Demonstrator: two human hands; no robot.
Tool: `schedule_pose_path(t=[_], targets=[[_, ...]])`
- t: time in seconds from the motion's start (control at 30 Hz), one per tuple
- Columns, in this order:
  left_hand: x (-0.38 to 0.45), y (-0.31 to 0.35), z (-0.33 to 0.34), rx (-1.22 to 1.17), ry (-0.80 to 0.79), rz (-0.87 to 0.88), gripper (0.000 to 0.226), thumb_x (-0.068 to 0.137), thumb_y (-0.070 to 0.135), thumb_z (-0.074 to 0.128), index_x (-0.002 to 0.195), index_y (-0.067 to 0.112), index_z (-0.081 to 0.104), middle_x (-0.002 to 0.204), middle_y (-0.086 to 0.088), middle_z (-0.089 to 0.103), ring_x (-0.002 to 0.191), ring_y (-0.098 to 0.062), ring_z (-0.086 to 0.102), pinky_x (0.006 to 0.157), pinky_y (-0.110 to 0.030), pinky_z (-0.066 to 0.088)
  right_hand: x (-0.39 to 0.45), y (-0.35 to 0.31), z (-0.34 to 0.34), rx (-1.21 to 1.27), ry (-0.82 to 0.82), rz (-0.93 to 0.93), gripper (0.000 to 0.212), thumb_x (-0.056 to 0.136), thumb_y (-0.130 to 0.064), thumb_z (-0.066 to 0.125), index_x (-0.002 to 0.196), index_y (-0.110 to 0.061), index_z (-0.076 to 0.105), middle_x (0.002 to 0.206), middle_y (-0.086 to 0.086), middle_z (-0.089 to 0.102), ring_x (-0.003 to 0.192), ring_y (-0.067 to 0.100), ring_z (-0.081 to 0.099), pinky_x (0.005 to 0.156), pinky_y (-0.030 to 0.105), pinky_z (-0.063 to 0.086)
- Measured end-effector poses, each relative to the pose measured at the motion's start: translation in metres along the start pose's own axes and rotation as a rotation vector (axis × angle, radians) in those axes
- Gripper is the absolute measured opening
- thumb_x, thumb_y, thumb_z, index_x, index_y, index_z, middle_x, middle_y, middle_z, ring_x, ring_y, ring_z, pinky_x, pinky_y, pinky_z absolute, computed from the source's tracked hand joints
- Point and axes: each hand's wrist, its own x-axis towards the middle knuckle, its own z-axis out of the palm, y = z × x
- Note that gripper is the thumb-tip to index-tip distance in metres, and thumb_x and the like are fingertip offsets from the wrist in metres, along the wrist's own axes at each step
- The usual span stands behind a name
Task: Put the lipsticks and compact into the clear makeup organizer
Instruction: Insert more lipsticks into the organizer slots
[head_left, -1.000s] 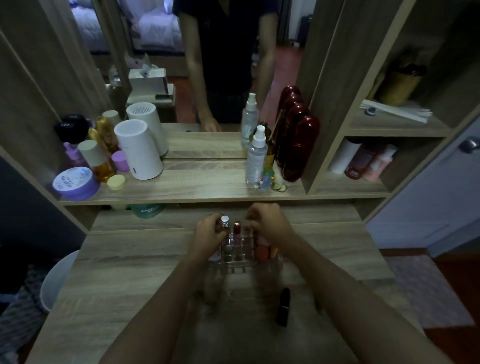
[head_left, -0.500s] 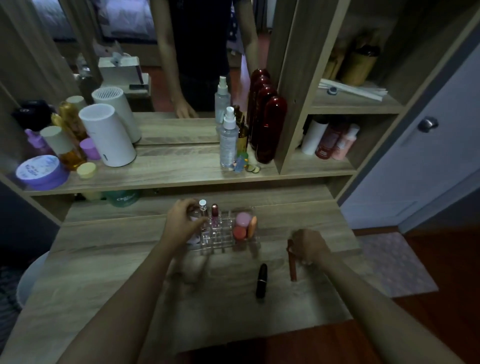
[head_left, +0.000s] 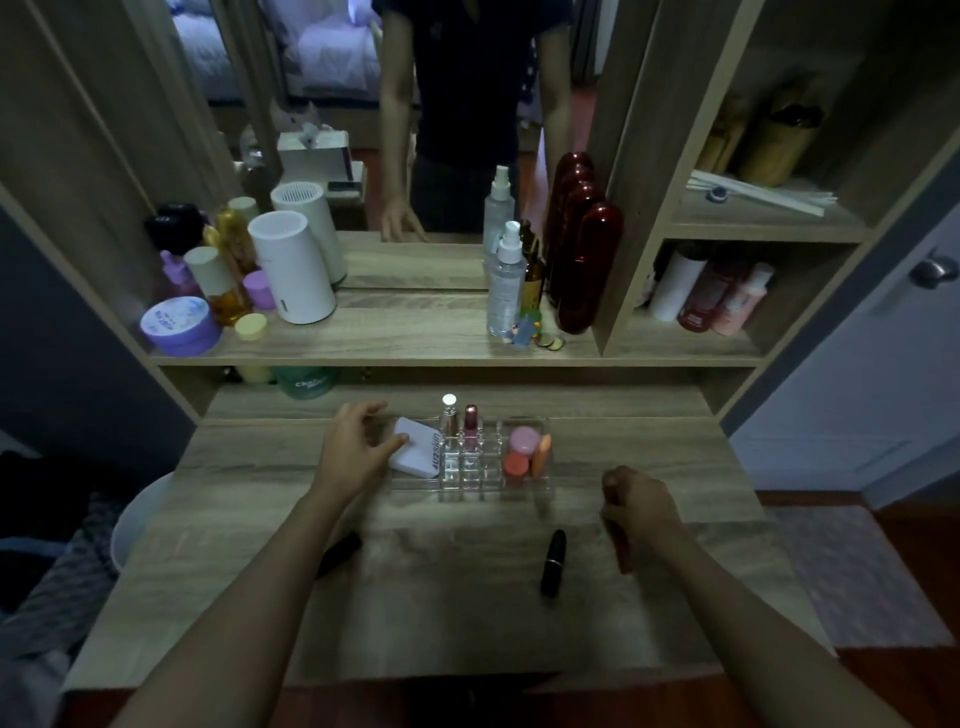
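Note:
The clear makeup organizer (head_left: 485, 480) stands mid-table. Two lipsticks, one silver-capped (head_left: 449, 415) and one pink (head_left: 470, 423), stand upright in its back slots. Pink and orange sponges (head_left: 525, 451) fill its right bin. A white square compact (head_left: 415, 453) leans in its left section. My left hand (head_left: 353, 448) rests against the compact, thumb touching its top, fingers apart. My right hand (head_left: 638, 503) is closed around a dark red lipstick tube (head_left: 622, 551) to the right of the organizer. A black lipstick (head_left: 553, 562) lies on the table. Another dark tube (head_left: 340, 553) lies partly under my left forearm.
A shelf (head_left: 415, 343) behind holds a white cylinder (head_left: 291, 270), a purple jar (head_left: 179, 327), spray bottles (head_left: 504, 291) and dark red bottles (head_left: 587, 265) before a mirror. Cubbies at right hold more bottles (head_left: 711, 299). A white bin (head_left: 137, 519) stands left of the table.
My right hand left the organizer, moved right and closed on the red lipstick tube, now lifting it. My left hand shifted off the lipsticks, revealing the white compact at the organizer's left.

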Motion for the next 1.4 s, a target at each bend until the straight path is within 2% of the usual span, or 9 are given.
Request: schedule_pose_path(t=[0.2,0.4,0.7,0.77,0.9,1.0,1.17,1.27,1.4], targets=[[-0.007,-0.029,-0.03,0.066,0.014,-0.045,0.023,0.082,0.015,0.068,0.101,0.003,0.063,0.097,-0.014,0.065,0.084,-0.027,0.06,0.071,-0.036,0.047,-0.001,-0.041,-0.052,0.208,0.308,-0.191,0.031,0.08,-0.005,0.069,0.108,-0.006,0.056,0.09,0.01,0.064,0.084,0.028,0.063,0.065,0.026,0.041],[-0.03,-0.056,-0.043,0.057,-0.137,-0.136,0.015,0.083,0.011,0.065,0.069,0.018,0.065,0.072,-0.005,0.07,0.069,-0.023,0.065,0.066,-0.033,0.05,0.007,-0.116,-0.075,0.349,0.49,-0.422,0.03,0.079,-0.003,0.07,0.106,-0.009,0.057,0.068,-0.02,0.046,0.059,-0.013,0.044,0.049,-0.007,0.037],[-0.054,-0.075,-0.033,0.062,-0.444,-0.216,0.043,0.059,0.002,0.083,0.06,0.034,0.055,0.075,0.003,0.062,0.075,-0.014,0.06,0.074,-0.017,0.047,0.028,-0.15,-0.023,0.202,0.295,-0.4,0.027,0.083,-0.007,0.065,0.107,-0.009,0.052,0.101,0.016,0.068,0.095,0.03,0.064,0.074,0.031,0.048],[-0.053,-0.078,-0.032,0.103,-0.467,-0.213,0.047,0.056,-0.001,0.082,0.059,0.035,0.053,0.077,0.003,0.064,0.075,-0.013,0.061,0.067,-0.006,0.046,0.031,-0.149,-0.017,0.163,0.274,-0.393,0.026,0.084,-0.006,0.064,0.105,-0.009,0.051,0.1,0.017,0.068,0.094,0.032,0.064,0.074,0.034,0.05],[-0.049,-0.075,-0.03,0.148,-0.506,-0.158,0.049,0.055,-0.004,0.077,0.057,0.036,0.049,0.085,-0.009,0.067,0.08,-0.018,0.063,0.075,-0.025,0.049,0.037,-0.148,-0.005,0.137,0.219,-0.381,0.023,0.084,-0.006,0.063,0.103,-0.01,0.051,0.096,0.016,0.067,0.087,0.031,0.064,0.066,0.028,0.042],[-0.046,-0.07,-0.027,0.169,-0.566,-0.132,0.037,0.058,-0.005,0.075,0.066,0.026,0.057,0.074,0.001,0.061,0.064,0.006,0.057,0.064,-0.01,0.043,0.041,-0.148,0.002,0.083,0.188,-0.382,0.023,0.085,-0.008,0.062,0.104,-0.009,0.051,0.094,0.017,0.067,0.087,0.031,0.063,0.064,0.028,0.04],[-0.041,-0.057,-0.021,0.156,-0.61,-0.119,0.023,0.065,-0.005,0.073,0.085,0.006,0.071,0.085,-0.012,0.069,0.081,-0.022,0.065,0.076,-0.025,0.053,0.047,-0.148,0.01,0.008,0.136,-0.376,0.019,0.088,-0.01,0.057,0.107,-0.01,0.051,0.099,0.017,0.066,0.09,0.032,0.063,0.072,0.038,0.051],[-0.036,-0.041,-0.017,0.071,-0.583,-0.105,0.022,0.066,-0.002,0.075,0.08,0.014,0.071,0.076,-0.002,0.065,0.069,-0.013,0.057,0.064,-0.015,0.047,0.05,-0.151,0.009,0.003,0.12,-0.373,0.018,0.09,-0.011,0.055,0.107,-0.011,0.051,0.101,0.017,0.066,0.092,0.031,0.063,0.078,0.044,0.056],[-0.031,-0.029,-0.013,-0.073,-0.545,-0.101,0.033,0.068,-0.004,0.073,0.071,0.028,0.066,0.073,0.0,0.068,0.069,-0.012,0.062,0.066,-0.026,0.05,0.052,-0.151,0.008,0.005,0.101,-0.367,0.02,0.089,-0.011,0.057,0.109,-0.011,0.053,0.104,0.017,0.065,0.095,0.031,0.063,0.079,0.042,0.055]])
